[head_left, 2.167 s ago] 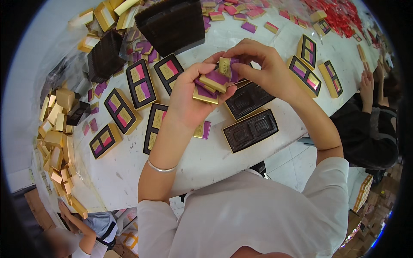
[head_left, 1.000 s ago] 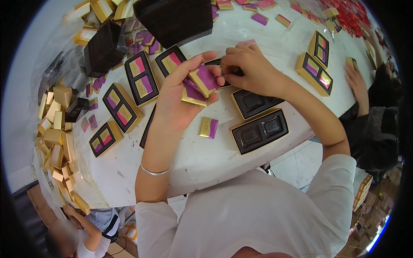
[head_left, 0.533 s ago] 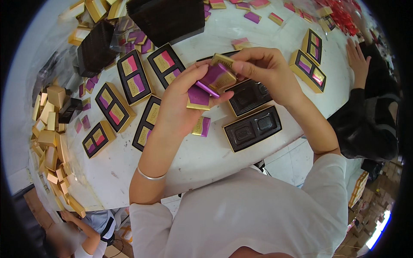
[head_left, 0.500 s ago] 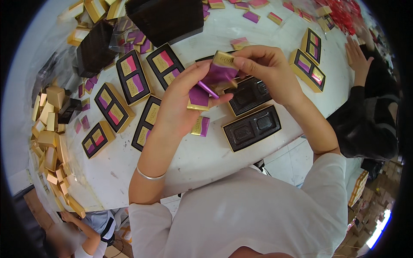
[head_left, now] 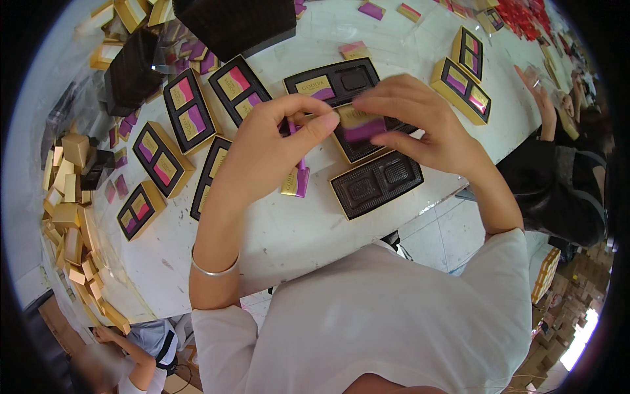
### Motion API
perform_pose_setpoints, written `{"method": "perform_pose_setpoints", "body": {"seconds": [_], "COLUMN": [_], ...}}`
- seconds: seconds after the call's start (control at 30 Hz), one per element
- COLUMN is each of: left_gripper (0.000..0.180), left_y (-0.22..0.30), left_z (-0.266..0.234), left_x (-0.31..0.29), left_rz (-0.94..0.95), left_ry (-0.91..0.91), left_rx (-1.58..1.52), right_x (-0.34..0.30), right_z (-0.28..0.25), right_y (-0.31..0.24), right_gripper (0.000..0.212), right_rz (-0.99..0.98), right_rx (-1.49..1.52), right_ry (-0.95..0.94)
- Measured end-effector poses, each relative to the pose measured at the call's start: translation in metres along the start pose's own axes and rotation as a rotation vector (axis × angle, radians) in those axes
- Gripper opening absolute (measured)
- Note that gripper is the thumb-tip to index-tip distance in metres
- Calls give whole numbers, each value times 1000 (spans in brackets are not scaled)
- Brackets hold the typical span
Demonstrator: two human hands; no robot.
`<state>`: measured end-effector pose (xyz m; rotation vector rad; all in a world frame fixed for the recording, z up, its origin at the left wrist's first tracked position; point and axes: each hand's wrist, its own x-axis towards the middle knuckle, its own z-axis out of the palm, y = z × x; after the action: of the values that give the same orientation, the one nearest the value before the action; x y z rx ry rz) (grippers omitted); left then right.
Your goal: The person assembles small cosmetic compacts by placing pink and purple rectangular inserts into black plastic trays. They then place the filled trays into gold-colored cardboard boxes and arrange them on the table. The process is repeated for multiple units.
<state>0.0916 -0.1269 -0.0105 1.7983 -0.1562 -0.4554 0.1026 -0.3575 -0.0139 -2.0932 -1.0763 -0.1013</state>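
**Gripped packet hangs over the middle box**

Your white table (head_left: 289, 230) spreads under everything. At its far side, left of centre, stands a big black stack (head_left: 236, 26), with a smaller black stack (head_left: 134, 72) to its left. A heap of gold cartons (head_left: 65, 215) lines the left edge.

Your right hand (head_left: 420, 121) grips a gold-and-purple packet (head_left: 363, 125) between the fingers above and the thumb below; motion blurs it. Your left hand (head_left: 282, 131) is curled and closed around packets whose purple edges show beside the palm; you cannot tell how many.

In front of you lie 3 boxes with black inserts. The far box (head_left: 354, 79) has 1 packet in its left compartment and bare insert in its right. The middle box (head_left: 354, 152), beneath the gripped packet, is partly covered by your right hand. The near box (head_left: 377, 186) shows bare insert in its 2 compartments. To the left are 5 filled boxes (head_left: 186, 169), 1 partly behind your left forearm; to the right, 2 more filled boxes (head_left: 468, 91).

A loose packet (head_left: 296, 182) lies on the table just below your left hand.
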Motion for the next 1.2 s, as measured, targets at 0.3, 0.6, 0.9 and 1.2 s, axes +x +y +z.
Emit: {"method": "perform_pose_setpoints", "body": {"seconds": [0.3, 0.6, 0.9, 1.2], "left_gripper": [26, 20, 24, 22], "left_y": [10, -7, -1, 2], "left_z": [1, 12, 34, 31], "left_x": [-2, 4, -8, -5], "left_rz": [-13, -192, -128, -108], "left_ry": [-75, -282, -49, -160], "left_rx": [-28, -1054, -904, -381], "right_x": [-23, -15, -13, -28], "right_z": [20, 23, 33, 25], "right_y": [19, 10, -32, -34], "right_gripper": [17, 26, 29, 25], "right_rz": [203, 151, 15, 522], "right_rx": [62, 103, 42, 692], "right_ry": [-97, 131, 265, 372]}}
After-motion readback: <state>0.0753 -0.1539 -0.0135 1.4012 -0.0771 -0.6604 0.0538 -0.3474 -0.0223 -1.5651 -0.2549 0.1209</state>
